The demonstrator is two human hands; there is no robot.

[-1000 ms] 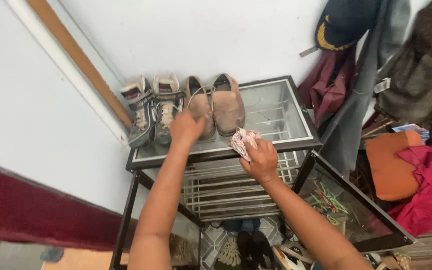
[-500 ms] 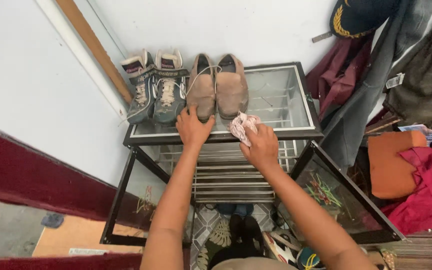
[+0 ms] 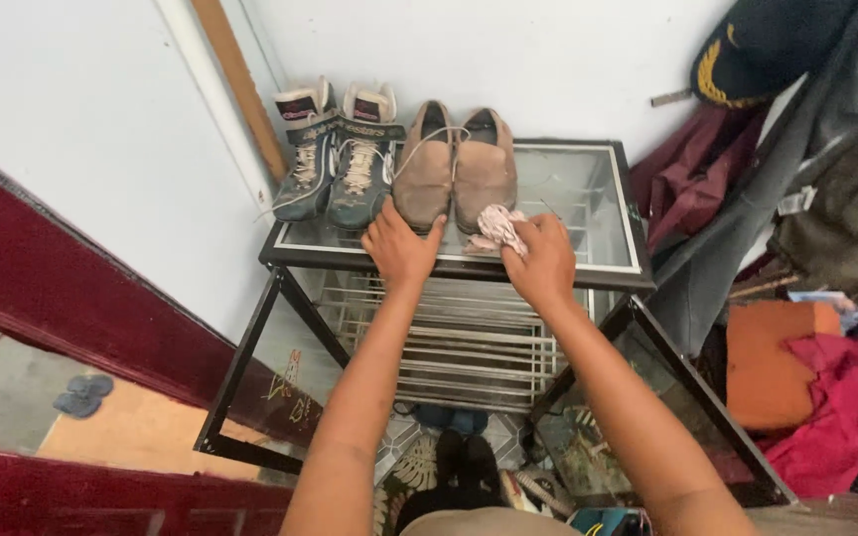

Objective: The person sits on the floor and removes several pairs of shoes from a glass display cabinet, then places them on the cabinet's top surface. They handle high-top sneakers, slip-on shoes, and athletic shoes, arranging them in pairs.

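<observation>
Four shoes stand in one row at the back of the glass top [image 3: 588, 189] of a black metal-framed rack — two pairs, counted left to right. First pair: dark high-top boots [image 3: 335, 159] with pale laces, in the left rear corner against the white wall. Second pair: tan low shoes [image 3: 454, 164], just beside the boots, toes toward the front edge.

Left hand [image 3: 401, 248] lies palm down at the front of the glass, fingers spread, fingertips touching the toe of the left tan shoe. Right hand [image 3: 545, 260] is closed around a crumpled pink-and-white cloth [image 3: 498, 224], pinching it against the glass just in front of the right tan shoe; only part of the cloth shows past the fingers.

Slatted shelves below are partly hidden by both forearms. One glass door [image 3: 667, 417] hangs open at lower right; items behind it are unclear. At far right, hanging garments and an orange and a red fabric heap are cut off by the frame — no count possible.
</observation>
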